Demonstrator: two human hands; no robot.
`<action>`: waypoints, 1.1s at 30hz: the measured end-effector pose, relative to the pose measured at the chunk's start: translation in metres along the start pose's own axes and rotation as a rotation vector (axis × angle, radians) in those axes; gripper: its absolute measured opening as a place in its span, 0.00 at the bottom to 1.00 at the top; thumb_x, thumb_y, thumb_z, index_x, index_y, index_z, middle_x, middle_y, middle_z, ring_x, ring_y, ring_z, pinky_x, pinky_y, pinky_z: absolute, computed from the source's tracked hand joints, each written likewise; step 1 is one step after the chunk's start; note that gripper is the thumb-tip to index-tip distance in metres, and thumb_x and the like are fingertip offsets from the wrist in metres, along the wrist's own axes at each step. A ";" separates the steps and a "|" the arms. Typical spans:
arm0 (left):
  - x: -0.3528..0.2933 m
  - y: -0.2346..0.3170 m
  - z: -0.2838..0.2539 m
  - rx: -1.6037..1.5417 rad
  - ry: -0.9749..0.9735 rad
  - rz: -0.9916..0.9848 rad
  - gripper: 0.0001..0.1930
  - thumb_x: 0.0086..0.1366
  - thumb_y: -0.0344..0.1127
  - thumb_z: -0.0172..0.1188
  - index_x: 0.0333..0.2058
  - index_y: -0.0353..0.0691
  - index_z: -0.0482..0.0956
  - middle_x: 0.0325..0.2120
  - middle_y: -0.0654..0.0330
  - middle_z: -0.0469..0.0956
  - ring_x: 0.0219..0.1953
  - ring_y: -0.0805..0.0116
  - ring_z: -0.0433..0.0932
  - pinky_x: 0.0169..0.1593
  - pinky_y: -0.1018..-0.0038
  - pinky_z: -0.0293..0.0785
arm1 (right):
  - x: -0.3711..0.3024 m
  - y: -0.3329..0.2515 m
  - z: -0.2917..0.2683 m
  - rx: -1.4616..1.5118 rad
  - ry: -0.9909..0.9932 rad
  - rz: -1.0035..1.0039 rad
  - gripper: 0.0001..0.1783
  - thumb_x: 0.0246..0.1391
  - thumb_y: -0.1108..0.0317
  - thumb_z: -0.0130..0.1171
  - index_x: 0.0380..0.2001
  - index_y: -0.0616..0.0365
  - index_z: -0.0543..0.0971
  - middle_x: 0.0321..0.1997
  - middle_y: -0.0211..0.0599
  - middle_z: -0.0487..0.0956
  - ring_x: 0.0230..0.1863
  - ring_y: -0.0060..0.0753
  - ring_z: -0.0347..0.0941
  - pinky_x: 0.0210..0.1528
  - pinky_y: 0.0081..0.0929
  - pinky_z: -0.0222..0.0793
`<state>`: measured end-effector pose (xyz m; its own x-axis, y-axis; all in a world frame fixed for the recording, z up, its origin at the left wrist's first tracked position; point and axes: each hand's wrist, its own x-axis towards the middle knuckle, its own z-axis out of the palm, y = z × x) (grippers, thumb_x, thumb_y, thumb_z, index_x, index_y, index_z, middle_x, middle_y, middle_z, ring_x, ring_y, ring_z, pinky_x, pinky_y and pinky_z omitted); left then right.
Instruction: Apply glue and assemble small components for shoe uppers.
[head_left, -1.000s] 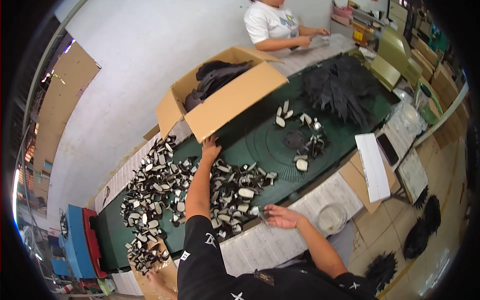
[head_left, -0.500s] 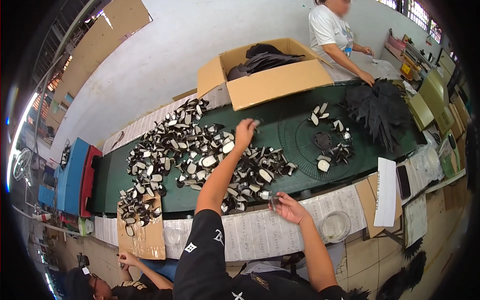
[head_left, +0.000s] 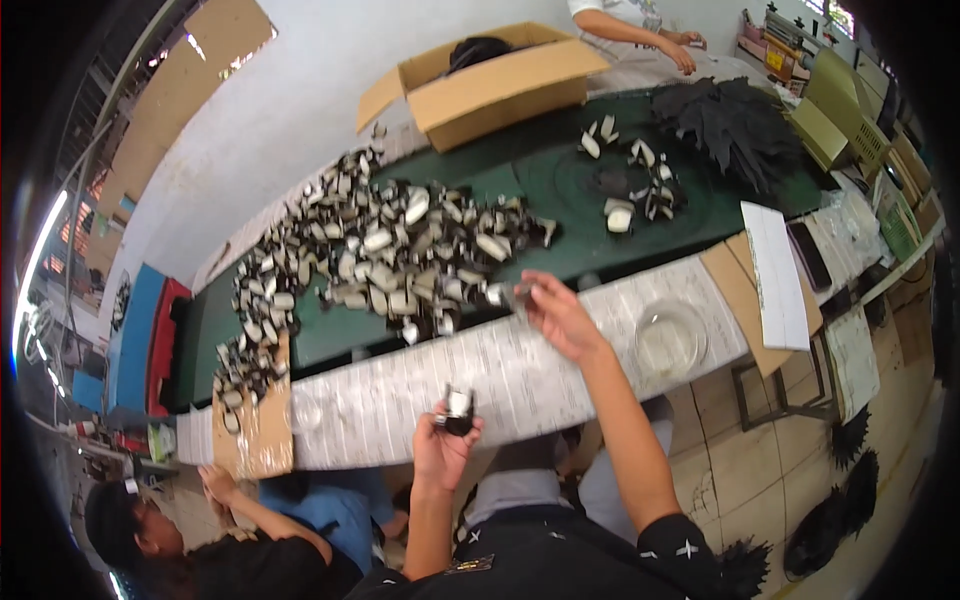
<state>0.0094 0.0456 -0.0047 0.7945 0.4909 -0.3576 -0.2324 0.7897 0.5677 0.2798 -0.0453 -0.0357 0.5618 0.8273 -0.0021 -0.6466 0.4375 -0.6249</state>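
My left hand (head_left: 444,450) is pulled in close to my body and holds a small black and white piece (head_left: 458,409) up by its fingertips. My right hand (head_left: 556,313) reaches over the newspaper-covered table edge (head_left: 520,370) and pinches a small thin item (head_left: 519,293) next to the big heap of black and white pieces (head_left: 380,250). That heap spreads across the green table top (head_left: 330,335) in front of me.
An open cardboard box (head_left: 497,80) with dark material stands at the back. A smaller cluster of pieces (head_left: 633,185) and a pile of black parts (head_left: 735,120) lie to the right, near a glass bowl (head_left: 671,337). One person (head_left: 640,25) stands beyond the table; another (head_left: 215,545) sits at lower left.
My left hand has drawn back from the heap to my body, now holding a piece. My right hand has lifted toward the heap's near edge. The view has swung left.
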 end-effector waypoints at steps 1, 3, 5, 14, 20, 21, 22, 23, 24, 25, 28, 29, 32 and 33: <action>-0.026 -0.014 -0.006 0.045 0.021 -0.030 0.19 0.66 0.40 0.41 0.49 0.33 0.67 0.42 0.48 0.76 0.37 0.53 0.78 0.38 0.65 0.79 | -0.008 -0.002 0.005 -0.007 -0.008 -0.037 0.17 0.64 0.69 0.50 0.55 0.55 0.69 0.49 0.33 0.76 0.49 0.24 0.72 0.51 0.21 0.69; -0.058 -0.030 -0.016 0.012 -0.023 -0.068 0.20 0.65 0.34 0.42 0.53 0.29 0.64 0.45 0.45 0.75 0.42 0.49 0.78 0.45 0.62 0.80 | -0.037 0.001 0.017 -0.016 -0.010 -0.035 0.18 0.63 0.70 0.50 0.55 0.59 0.68 0.49 0.36 0.76 0.49 0.25 0.72 0.53 0.23 0.69; -0.083 -0.040 -0.008 0.182 0.015 -0.053 0.20 0.67 0.31 0.42 0.55 0.27 0.63 0.46 0.46 0.74 0.46 0.49 0.78 0.49 0.61 0.79 | -0.083 0.015 0.021 0.016 0.050 -0.026 0.19 0.62 0.71 0.51 0.54 0.63 0.67 0.48 0.40 0.76 0.48 0.28 0.74 0.52 0.26 0.72; -0.065 -0.053 0.013 0.397 -0.183 -0.137 0.20 0.70 0.41 0.51 0.51 0.29 0.68 0.43 0.50 0.78 0.41 0.60 0.82 0.43 0.74 0.81 | -0.235 0.006 0.065 -0.101 0.218 -0.099 0.13 0.59 0.72 0.57 0.47 0.61 0.72 0.45 0.36 0.76 0.39 0.25 0.75 0.39 0.24 0.75; -0.035 -0.063 0.054 0.390 -0.292 -0.145 0.15 0.67 0.39 0.55 0.44 0.32 0.69 0.41 0.50 0.79 0.41 0.57 0.82 0.44 0.67 0.82 | -0.260 -0.020 0.084 -0.555 0.371 -0.327 0.14 0.55 0.77 0.61 0.46 0.64 0.76 0.44 0.35 0.76 0.43 0.23 0.72 0.42 0.20 0.70; -0.031 -0.063 0.059 0.388 -0.292 -0.162 0.15 0.67 0.39 0.55 0.44 0.32 0.69 0.41 0.50 0.79 0.41 0.57 0.82 0.44 0.67 0.82 | -0.260 -0.022 0.086 -0.556 0.388 -0.322 0.14 0.55 0.77 0.61 0.46 0.64 0.76 0.44 0.35 0.76 0.43 0.23 0.72 0.42 0.20 0.70; -0.027 -0.064 0.064 0.376 -0.325 -0.171 0.15 0.67 0.39 0.55 0.44 0.32 0.69 0.41 0.49 0.79 0.41 0.57 0.82 0.44 0.67 0.82 | -0.259 -0.022 0.090 -0.647 0.423 -0.403 0.14 0.54 0.77 0.62 0.45 0.65 0.77 0.44 0.35 0.75 0.44 0.22 0.71 0.42 0.18 0.69; -0.024 -0.066 0.066 0.363 -0.357 -0.179 0.15 0.67 0.39 0.55 0.44 0.32 0.69 0.41 0.49 0.79 0.41 0.57 0.82 0.44 0.67 0.82 | -0.258 -0.022 0.094 -0.740 0.455 -0.481 0.14 0.52 0.78 0.63 0.44 0.65 0.78 0.44 0.36 0.75 0.44 0.22 0.70 0.42 0.17 0.68; -0.021 -0.067 0.063 0.339 -0.397 -0.212 0.15 0.68 0.39 0.55 0.44 0.31 0.69 0.41 0.49 0.79 0.41 0.57 0.82 0.43 0.68 0.83 | -0.257 -0.023 0.100 -0.771 0.503 -0.508 0.14 0.51 0.79 0.64 0.43 0.65 0.79 0.45 0.39 0.75 0.42 0.22 0.72 0.40 0.18 0.69; -0.020 -0.067 0.064 0.336 -0.394 -0.224 0.15 0.68 0.39 0.55 0.44 0.31 0.69 0.41 0.49 0.79 0.41 0.57 0.82 0.43 0.68 0.83 | -0.256 -0.024 0.106 -0.773 0.514 -0.500 0.14 0.51 0.79 0.64 0.43 0.65 0.79 0.45 0.39 0.75 0.42 0.22 0.72 0.40 0.18 0.69; -0.018 -0.067 0.068 0.335 -0.424 -0.275 0.16 0.67 0.39 0.55 0.45 0.31 0.69 0.40 0.50 0.79 0.41 0.59 0.82 0.42 0.67 0.83 | -0.255 -0.029 0.118 -1.203 0.569 -0.579 0.15 0.47 0.80 0.65 0.41 0.62 0.82 0.43 0.41 0.77 0.35 0.28 0.76 0.34 0.20 0.72; -0.019 -0.068 0.069 0.326 -0.417 -0.265 0.16 0.67 0.38 0.55 0.45 0.31 0.69 0.40 0.50 0.79 0.41 0.60 0.82 0.42 0.67 0.83 | -0.254 -0.028 0.120 -1.204 0.576 -0.572 0.15 0.47 0.80 0.65 0.41 0.62 0.82 0.43 0.41 0.77 0.35 0.28 0.76 0.34 0.20 0.72; -0.021 -0.067 0.073 0.313 -0.414 -0.252 0.15 0.67 0.37 0.56 0.45 0.32 0.69 0.40 0.52 0.79 0.40 0.63 0.81 0.42 0.65 0.83 | -0.248 -0.023 0.122 -1.444 0.522 -0.738 0.17 0.44 0.80 0.67 0.41 0.60 0.82 0.44 0.43 0.78 0.36 0.34 0.77 0.33 0.22 0.74; -0.020 -0.067 0.074 0.310 -0.422 -0.241 0.15 0.67 0.37 0.56 0.45 0.32 0.69 0.40 0.52 0.79 0.40 0.64 0.81 0.42 0.65 0.83 | -0.246 -0.022 0.122 -1.445 0.525 -0.733 0.17 0.44 0.80 0.67 0.41 0.60 0.82 0.44 0.43 0.78 0.36 0.34 0.77 0.33 0.22 0.74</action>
<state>0.0507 -0.0444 0.0193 0.9744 0.0707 -0.2135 0.1081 0.6854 0.7201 0.0927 -0.2155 0.0735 0.7951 0.2867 0.5344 0.6007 -0.2518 -0.7587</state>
